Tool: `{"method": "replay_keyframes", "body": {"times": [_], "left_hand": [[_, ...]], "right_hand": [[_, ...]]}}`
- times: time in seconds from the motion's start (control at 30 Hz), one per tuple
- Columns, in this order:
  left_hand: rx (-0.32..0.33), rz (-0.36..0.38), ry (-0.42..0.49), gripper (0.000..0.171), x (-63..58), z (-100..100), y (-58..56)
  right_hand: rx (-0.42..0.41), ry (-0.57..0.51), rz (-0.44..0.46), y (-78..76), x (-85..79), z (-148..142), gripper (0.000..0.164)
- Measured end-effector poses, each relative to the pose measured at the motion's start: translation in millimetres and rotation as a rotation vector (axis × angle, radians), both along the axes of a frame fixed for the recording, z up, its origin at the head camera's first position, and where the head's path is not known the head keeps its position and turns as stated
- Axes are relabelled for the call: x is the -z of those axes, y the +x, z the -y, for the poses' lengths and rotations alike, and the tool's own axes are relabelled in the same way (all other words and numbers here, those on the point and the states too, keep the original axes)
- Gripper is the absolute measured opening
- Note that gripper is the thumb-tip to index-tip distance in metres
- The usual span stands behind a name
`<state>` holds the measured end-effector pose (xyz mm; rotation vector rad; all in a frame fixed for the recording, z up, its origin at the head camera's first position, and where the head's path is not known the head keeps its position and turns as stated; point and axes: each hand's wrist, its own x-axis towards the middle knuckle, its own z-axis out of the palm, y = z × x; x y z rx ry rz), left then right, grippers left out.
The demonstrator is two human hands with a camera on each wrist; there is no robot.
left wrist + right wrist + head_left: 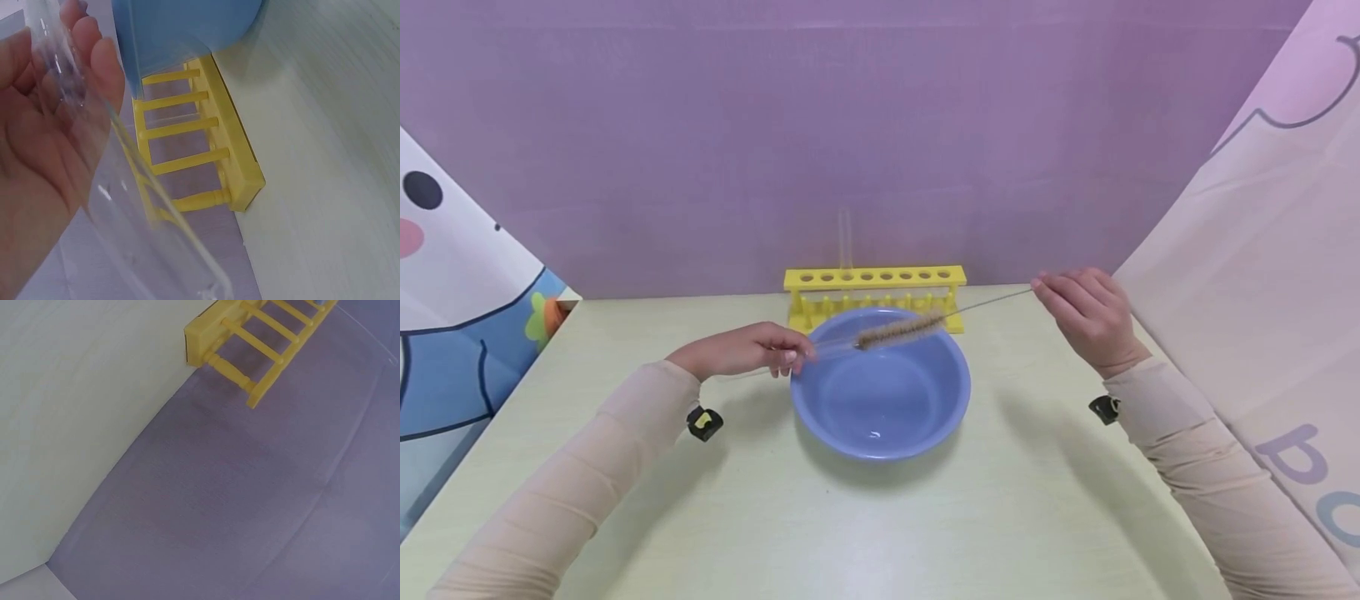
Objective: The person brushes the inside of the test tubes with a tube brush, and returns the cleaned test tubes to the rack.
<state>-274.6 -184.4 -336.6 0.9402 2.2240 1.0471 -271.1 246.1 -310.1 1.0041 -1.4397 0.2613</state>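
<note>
A clear test tube [140,219] lies slanted in my left hand [751,348], its fingers and thumb around it. In the head view its mouth reaches over the basin's left side. My right hand [1090,317] pinches the twisted-wire end of a test tube brush [901,330]. The tan bristles are above the basin, and the brush's tip is at the tube's mouth; most of the bristles show outside it. Below them stands a blue plastic basin [880,446], with a little glint at its bottom. The right wrist view does not show my right hand.
Behind the basin is a yellow test tube rack [958,277], with another clear test tube [846,242] upright in it. A pale table [865,542] lies under everything. A purple backdrop [880,133] closes off the back, and printed cloths hang left and right.
</note>
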Motion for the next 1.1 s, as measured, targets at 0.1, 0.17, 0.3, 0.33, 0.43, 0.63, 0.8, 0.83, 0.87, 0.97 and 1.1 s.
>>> {"method": "replay_keyframes", "body": {"times": [0.1,0.17,0.3,0.33,0.43,0.63,0.8,0.83,0.87,0.97,1.1], "left_hand": [[0.004,0.017,-0.003,0.028,-0.2,-0.5,-0.6],[0.014,0.029,0.008,0.028,-0.9,-0.8,-1.1],[0.032,0.048,0.047,0.027,-1.5,-0.5,-2.4],[0.036,0.048,0.057,0.026,-1.8,-0.7,-2.5],[0.04,0.055,0.072,0.025,-2.5,-2.4,-2.5],[0.054,0.033,0.07,0.025,-4.7,-7.8,-1.1],[0.038,0.009,0.047,0.025,-6.4,-9.1,0.0],[0.034,0.007,0.042,0.025,-6.4,-9.3,0.0],[0.032,0.002,0.038,0.025,-5.9,-9.2,-0.3],[0.022,-0.017,0.024,0.025,-5.4,-9.2,-0.5],[0.018,-0.05,0.008,0.024,-4.9,-9.2,-1.2]], "right_hand": [[-0.003,-0.003,-0.004,-0.3,-0.5,1.0,0.013],[-0.004,-0.011,-0.007,-0.5,-0.7,1.9,0.013],[-0.011,-0.017,-0.009,-1.1,-0.4,3.6,0.013],[-0.014,-0.012,-0.01,-1.3,-0.1,4.1,0.013],[-0.02,0.009,-0.005,-1.3,1.0,5.1,0.012],[-0.019,0.032,0.013,-2.3,2.6,5.5,0.012],[-0.022,0.059,0.035,-2.8,4.1,4.0,0.013],[-0.021,0.063,0.038,-2.9,4.6,3.7,0.013],[-0.02,0.069,0.041,-2.8,5.0,3.4,0.014],[-0.012,0.085,0.043,-2.7,5.8,3.3,0.015],[-0.011,0.1,0.051,-2.8,6.4,4.0,0.015]]}}
